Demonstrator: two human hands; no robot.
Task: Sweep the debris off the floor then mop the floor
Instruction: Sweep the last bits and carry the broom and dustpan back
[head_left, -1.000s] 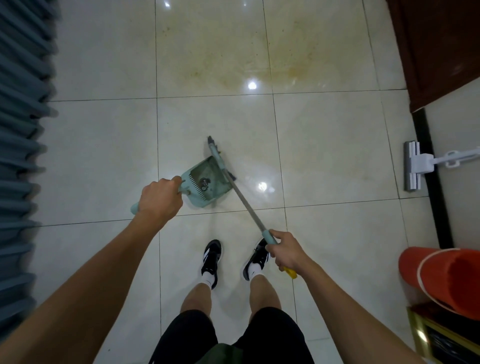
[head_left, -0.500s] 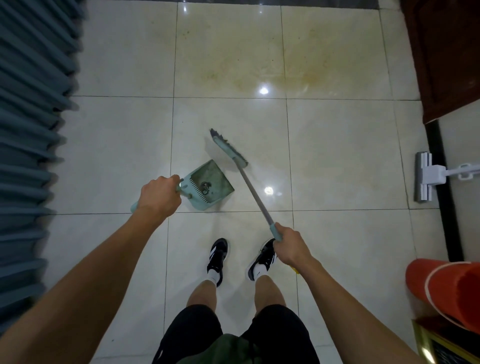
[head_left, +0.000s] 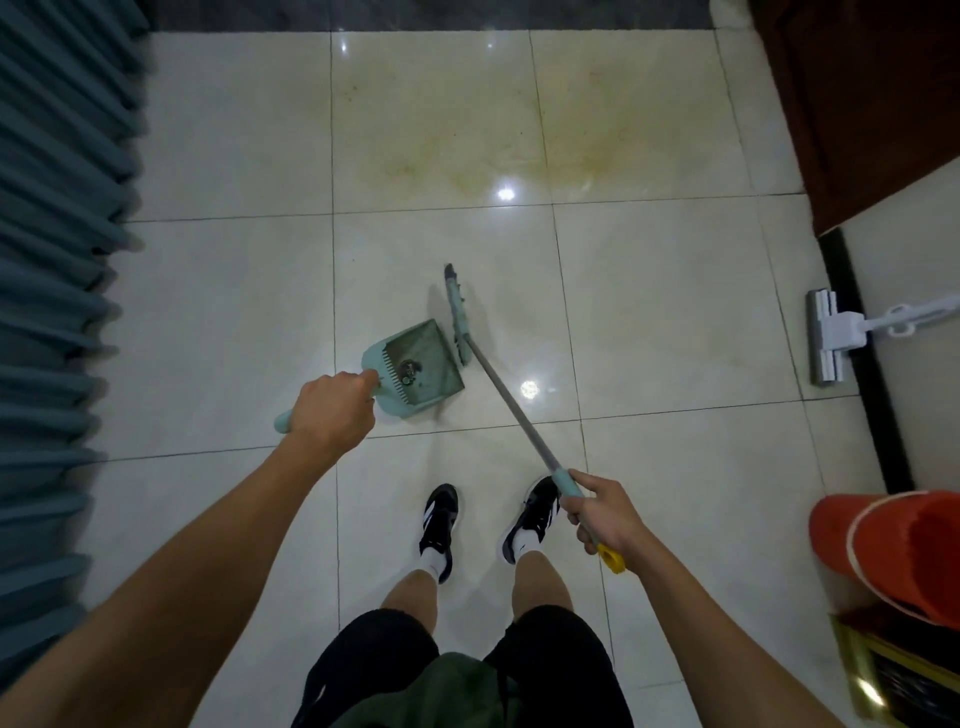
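Observation:
My left hand (head_left: 332, 410) grips the handle of a pale green dustpan (head_left: 421, 371), which is held low over the white tiled floor (head_left: 675, 312). A small dark clump of debris (head_left: 409, 370) lies in the pan near its comb teeth. My right hand (head_left: 605, 512) holds the green grip of a broom (head_left: 460, 317) with a grey metal pole. The broom head stands just right of the pan's open edge. A white flat mop (head_left: 831, 338) lies on the floor at the right wall. Yellowish stains (head_left: 493, 150) mark the tiles farther ahead.
Blue-grey curtain folds (head_left: 57, 260) run down the left side. A dark wooden door (head_left: 857, 104) is at the top right. An orange bucket (head_left: 904, 551) stands at the right, above a gold-framed object (head_left: 893, 680). My feet in black shoes (head_left: 441, 519) stand just behind the dustpan.
The broom head swung out of the dustpan to its right side. The dustpan turned a little, still in my left hand. The view shifted slightly back.

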